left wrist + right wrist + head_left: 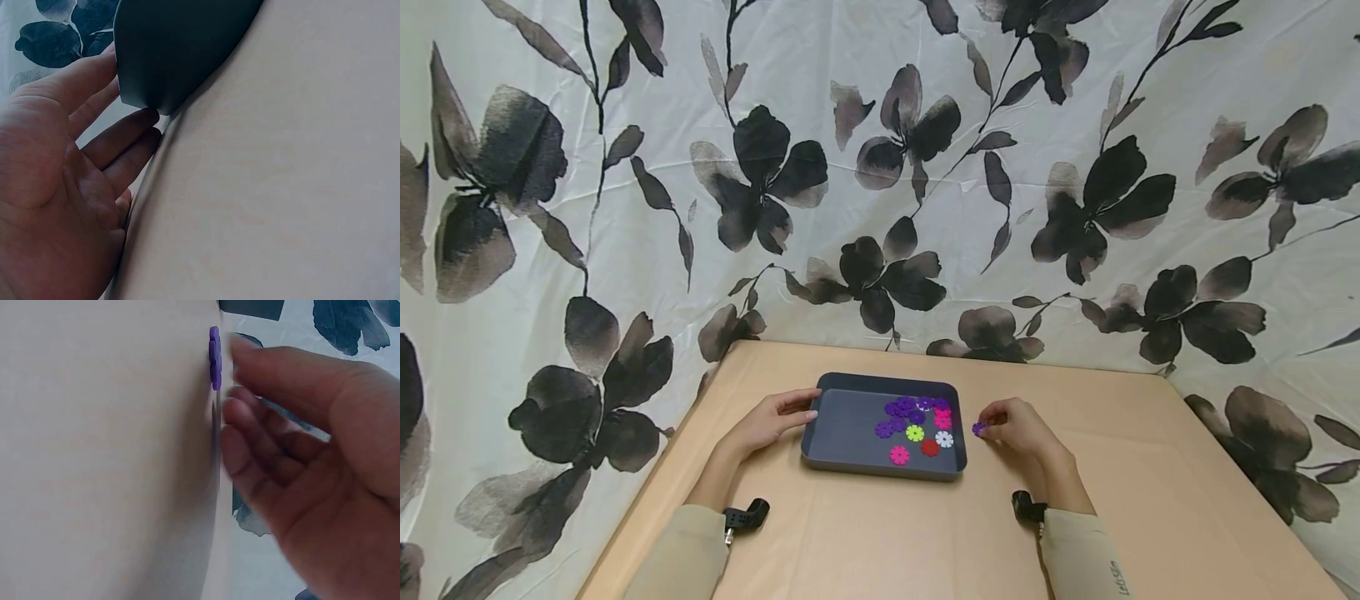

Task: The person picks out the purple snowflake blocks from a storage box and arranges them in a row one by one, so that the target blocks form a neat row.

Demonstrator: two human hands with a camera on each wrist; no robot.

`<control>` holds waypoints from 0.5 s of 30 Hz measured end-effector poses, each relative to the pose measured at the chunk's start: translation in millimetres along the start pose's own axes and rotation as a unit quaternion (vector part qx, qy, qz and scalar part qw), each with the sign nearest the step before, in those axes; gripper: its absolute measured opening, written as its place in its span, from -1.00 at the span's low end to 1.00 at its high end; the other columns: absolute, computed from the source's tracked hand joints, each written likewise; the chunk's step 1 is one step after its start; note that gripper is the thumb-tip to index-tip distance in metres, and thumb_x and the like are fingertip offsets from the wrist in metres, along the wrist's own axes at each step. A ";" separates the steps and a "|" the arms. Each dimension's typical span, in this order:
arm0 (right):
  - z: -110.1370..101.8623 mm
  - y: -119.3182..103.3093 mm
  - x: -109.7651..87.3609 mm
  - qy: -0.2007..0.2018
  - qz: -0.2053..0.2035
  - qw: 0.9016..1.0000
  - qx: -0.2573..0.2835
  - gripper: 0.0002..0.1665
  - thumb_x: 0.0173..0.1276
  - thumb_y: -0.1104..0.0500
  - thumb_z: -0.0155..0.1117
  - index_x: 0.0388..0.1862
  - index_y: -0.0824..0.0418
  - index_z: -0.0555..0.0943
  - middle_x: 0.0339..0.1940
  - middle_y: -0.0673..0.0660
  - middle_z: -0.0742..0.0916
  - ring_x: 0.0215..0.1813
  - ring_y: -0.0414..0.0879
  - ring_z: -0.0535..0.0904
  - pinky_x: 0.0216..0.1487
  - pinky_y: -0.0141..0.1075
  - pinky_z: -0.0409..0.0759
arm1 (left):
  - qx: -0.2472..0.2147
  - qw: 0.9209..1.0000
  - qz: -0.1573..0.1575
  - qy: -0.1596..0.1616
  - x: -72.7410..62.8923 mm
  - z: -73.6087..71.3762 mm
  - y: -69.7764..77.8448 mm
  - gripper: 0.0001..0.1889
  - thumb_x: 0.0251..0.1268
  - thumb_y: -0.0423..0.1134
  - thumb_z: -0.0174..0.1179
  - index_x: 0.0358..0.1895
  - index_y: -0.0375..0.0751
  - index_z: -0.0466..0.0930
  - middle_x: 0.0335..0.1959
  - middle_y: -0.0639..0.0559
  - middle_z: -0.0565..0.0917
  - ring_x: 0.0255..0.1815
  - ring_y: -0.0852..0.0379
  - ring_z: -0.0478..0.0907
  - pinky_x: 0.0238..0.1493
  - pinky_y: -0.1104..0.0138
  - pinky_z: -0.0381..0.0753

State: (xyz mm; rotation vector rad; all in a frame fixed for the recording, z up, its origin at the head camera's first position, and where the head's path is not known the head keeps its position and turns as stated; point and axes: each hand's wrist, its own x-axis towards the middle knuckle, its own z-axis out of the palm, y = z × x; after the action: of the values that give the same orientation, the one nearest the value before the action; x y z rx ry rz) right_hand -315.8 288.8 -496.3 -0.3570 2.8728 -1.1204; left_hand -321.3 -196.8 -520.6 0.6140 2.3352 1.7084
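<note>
A dark grey tray stands on the table, with several flower-shaped plastic discs on its right half, mostly purple, others pink, yellow-green, red and white. At the tray's left side my left hand touches the rim with nearly straight fingers; the left wrist view shows fingertips against the tray's corner. Right of the tray, a purple flower-shaped disc lies flat on the table. My right hand is just over it, fingers loosely bent, with a small gap between thumb and disc in the right wrist view.
The table has a light tan cover. Behind and beside it hangs a white cloth printed with dark flowers. Black wrist cameras sit at both sleeve cuffs.
</note>
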 end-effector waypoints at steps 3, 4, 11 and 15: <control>-2.7 -4.5 0.9 0.036 -0.006 0.999 0.002 -0.72 0.36 0.30 0.46 0.02 0.34 0.74 -0.20 0.18 0.77 -0.18 -0.05 0.59 -0.14 -0.33 0.58 | 0.002 1.000 0.002 -0.002 -0.6 -0.2 0.4 -0.35 0.49 -0.13 0.31 0.53 -0.32 0.38 0.54 -0.25 0.42 0.59 -0.21 0.32 0.41 0.47 0.46; -3.8 -6.7 1.4 0.051 -0.011 0.999 0.006 -0.69 0.38 0.28 0.45 0.07 0.34 0.73 -0.16 0.21 0.77 -0.16 -0.04 0.59 -0.12 -0.33 0.59 | 0.000 1.000 -0.001 -0.001 -0.8 -0.1 0.4 -0.35 0.49 -0.13 0.31 0.53 -0.30 0.39 0.54 -0.24 0.42 0.59 -0.20 0.32 0.39 0.50 0.46; -6.5 -33.3 6.0 0.113 -0.073 0.990 0.046 -0.59 0.38 0.24 0.48 0.19 0.27 0.70 0.03 0.26 0.78 -0.08 -0.01 0.68 -0.01 -0.37 0.68 | 0.004 1.000 -0.001 -0.001 -2.2 -0.6 0.6 -0.36 0.49 -0.12 0.31 0.52 -0.28 0.40 0.54 -0.23 0.42 0.59 -0.18 0.32 0.43 0.43 0.46; 0.0 -55.2 9.0 0.101 -0.089 0.989 0.058 -0.60 0.40 0.25 0.46 0.19 0.26 0.70 0.07 0.21 0.78 -0.04 -0.01 0.71 0.07 -0.18 0.75 | 0.001 1.000 0.000 -0.005 -2.8 -0.7 1.7 -0.35 0.49 -0.11 0.31 0.53 -0.29 0.39 0.55 -0.24 0.42 0.60 -0.20 0.31 0.52 0.20 0.41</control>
State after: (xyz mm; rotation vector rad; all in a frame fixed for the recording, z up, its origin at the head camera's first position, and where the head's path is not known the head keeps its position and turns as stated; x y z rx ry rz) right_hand -313.5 247.4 -458.7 -0.5320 2.9764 -1.4251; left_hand -318.7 -198.2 -519.0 0.6207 2.3299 1.6997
